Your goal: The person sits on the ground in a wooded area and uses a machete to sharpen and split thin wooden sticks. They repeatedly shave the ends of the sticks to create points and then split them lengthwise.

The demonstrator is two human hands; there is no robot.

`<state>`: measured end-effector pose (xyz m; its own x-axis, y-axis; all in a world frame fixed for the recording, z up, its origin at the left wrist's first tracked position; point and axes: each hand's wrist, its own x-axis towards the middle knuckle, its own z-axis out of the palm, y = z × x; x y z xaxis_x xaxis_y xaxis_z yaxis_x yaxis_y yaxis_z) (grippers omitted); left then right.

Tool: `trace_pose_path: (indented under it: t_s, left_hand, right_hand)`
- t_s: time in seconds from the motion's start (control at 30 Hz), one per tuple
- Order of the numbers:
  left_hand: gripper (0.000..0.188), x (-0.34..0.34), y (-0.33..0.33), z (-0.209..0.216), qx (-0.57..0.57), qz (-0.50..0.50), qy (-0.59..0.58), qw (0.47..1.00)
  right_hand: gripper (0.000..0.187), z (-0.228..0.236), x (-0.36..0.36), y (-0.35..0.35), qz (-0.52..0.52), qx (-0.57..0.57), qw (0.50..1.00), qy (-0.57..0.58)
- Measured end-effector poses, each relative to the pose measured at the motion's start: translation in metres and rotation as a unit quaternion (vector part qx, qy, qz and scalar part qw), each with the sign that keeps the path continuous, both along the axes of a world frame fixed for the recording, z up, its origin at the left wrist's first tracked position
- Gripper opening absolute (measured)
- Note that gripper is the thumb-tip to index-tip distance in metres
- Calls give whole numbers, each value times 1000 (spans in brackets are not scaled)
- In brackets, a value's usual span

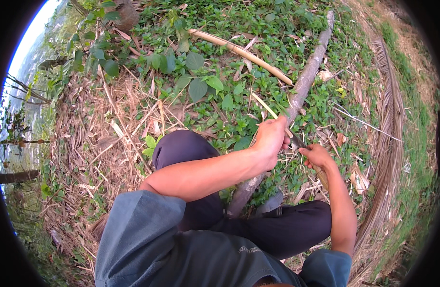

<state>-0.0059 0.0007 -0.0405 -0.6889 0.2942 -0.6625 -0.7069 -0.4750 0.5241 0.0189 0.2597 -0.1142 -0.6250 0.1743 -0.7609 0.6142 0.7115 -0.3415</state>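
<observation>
My left hand (271, 138) is closed around a thin, pale yellow-green strip of cane or bamboo (265, 105), whose far end points up and to the left. In my right hand (318, 157), just to the right, is a knife (297, 140) with a dark blade. Its brownish handle runs back below my fingers toward my wrist. The blade points at the strip beside my left fingers; whether the edge touches it I cannot tell. Both hands are above a long grey-brown branch (309, 76) lying on the ground, partly hidden by my left hand and forearm.
A longer tan cane piece (241, 52) lies beyond my hands, one end near the branch. Leafy green plants and dry litter cover the ground. A large dried palm frond (389, 119) curves along the right. My bent knees (184, 148) are close below my arms. A trunk base (124, 16) stands far left.
</observation>
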Motion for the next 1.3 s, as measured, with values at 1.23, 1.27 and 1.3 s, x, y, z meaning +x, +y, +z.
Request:
trace_pose_path:
  t_s: [1.23,1.27,1.3]
  left_hand:
    - [40,-50,-131,101,-161,321,639,681]
    - [40,-50,-135,103,-154,317,640,683]
    - [40,-50,-137,105,-146,317,627,696]
  right_hand:
    - [54,3,4,-3,47,28,998,3]
    - [51,3,4,-4,41,27,999,0]
    - [48,2,4,-4,35,26,999,-4]
